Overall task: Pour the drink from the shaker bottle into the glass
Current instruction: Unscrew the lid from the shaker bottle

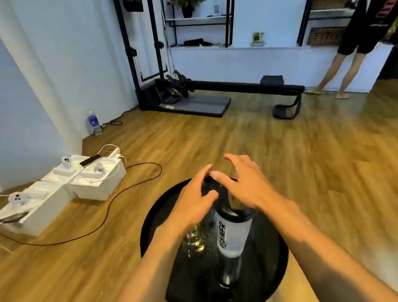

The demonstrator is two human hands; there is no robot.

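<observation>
Black round table [151, 225], lower centre of frame: shaker bottle [232, 233] beside glass [194, 239]. Left hand [194, 203], right hand [245, 185] spread, grasping nothing. Risk: glass half-hidden under left wrist, easily knocked.

round black table [151, 227] bears shaker bottle [231, 233], glass [196, 239].

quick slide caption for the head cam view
Both hands, left and right, open above the shaker bottle and glass on a round black table.

The left hand [192, 205] and right hand [245, 185] hide the shaker bottle [232, 233] lid; the glass [196, 240] is blurred.
</observation>
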